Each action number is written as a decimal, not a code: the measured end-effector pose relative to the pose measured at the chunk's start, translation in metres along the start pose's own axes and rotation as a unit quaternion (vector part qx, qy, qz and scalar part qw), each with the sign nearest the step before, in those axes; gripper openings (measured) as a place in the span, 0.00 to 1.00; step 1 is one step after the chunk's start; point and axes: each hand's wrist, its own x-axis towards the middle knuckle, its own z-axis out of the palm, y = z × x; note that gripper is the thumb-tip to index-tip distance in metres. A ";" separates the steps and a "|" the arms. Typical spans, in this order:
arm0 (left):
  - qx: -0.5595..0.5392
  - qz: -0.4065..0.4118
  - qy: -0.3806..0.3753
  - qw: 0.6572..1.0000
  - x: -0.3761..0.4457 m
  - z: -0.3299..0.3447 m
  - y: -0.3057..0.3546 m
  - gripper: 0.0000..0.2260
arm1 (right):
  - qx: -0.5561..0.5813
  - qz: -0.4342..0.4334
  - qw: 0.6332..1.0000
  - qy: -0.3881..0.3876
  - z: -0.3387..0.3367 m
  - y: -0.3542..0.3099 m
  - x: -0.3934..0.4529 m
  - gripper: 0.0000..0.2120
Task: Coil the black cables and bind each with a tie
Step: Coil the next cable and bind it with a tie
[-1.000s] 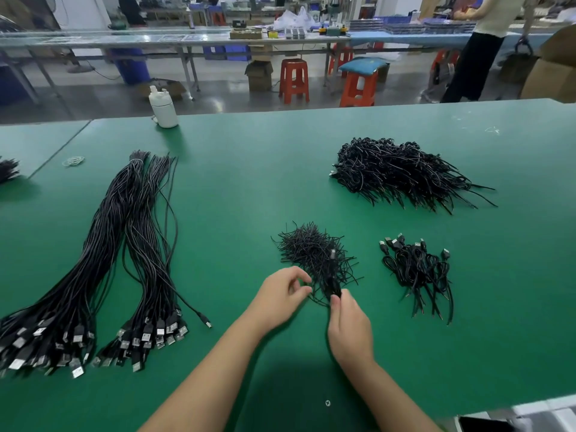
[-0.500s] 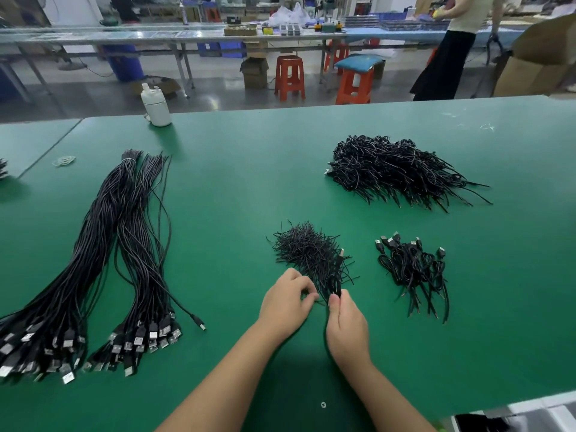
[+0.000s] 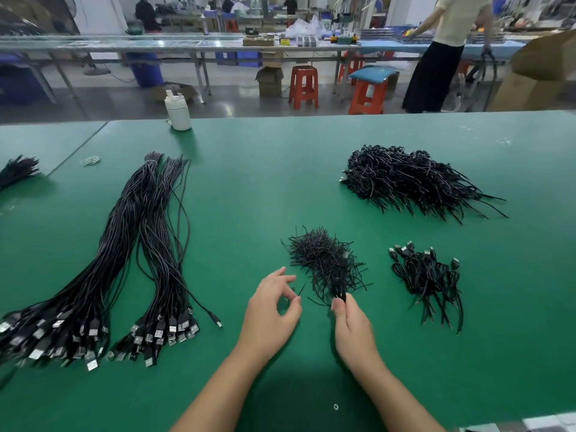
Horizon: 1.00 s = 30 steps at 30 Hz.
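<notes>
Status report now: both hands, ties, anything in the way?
Left hand pinches one tie. Right hand pinches at tie pile edge. Nothing blocks.

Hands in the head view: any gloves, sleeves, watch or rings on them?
None visible. The left hand and the right hand are both bare, without gloves or finger cots. Both forearms are uncovered down to the bottom edge of the picture, so no sleeve shows. No watch, bracelet, ring or tape is visible on either wrist or hand.

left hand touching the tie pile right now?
Apart. The head view shows green table between the left hand and the tie pile; that hand pinches only one loose tie.
</notes>
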 end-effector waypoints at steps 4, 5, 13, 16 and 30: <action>-0.019 -0.012 -0.061 0.998 -0.002 -0.004 0.009 0.04 | 0.077 0.008 0.995 -0.058 0.004 -0.026 -0.001 0.12; -0.033 -0.021 -0.061 0.997 -0.002 -0.004 0.010 0.04 | 0.086 0.006 0.994 -0.066 0.005 -0.031 -0.001 0.12; -0.116 -0.086 -0.083 0.986 -0.004 -0.010 -0.002 0.06 | 0.056 -0.020 0.994 -0.092 0.001 -0.046 -0.005 0.12; -0.132 -0.101 -0.112 0.980 -0.007 -0.008 -0.006 0.06 | 0.011 -0.025 0.996 -0.082 0.003 -0.048 -0.008 0.13; -0.024 -0.097 -0.136 0.986 -0.015 0.001 0.001 0.06 | -0.045 -0.023 0.997 -0.050 0.007 -0.049 -0.003 0.12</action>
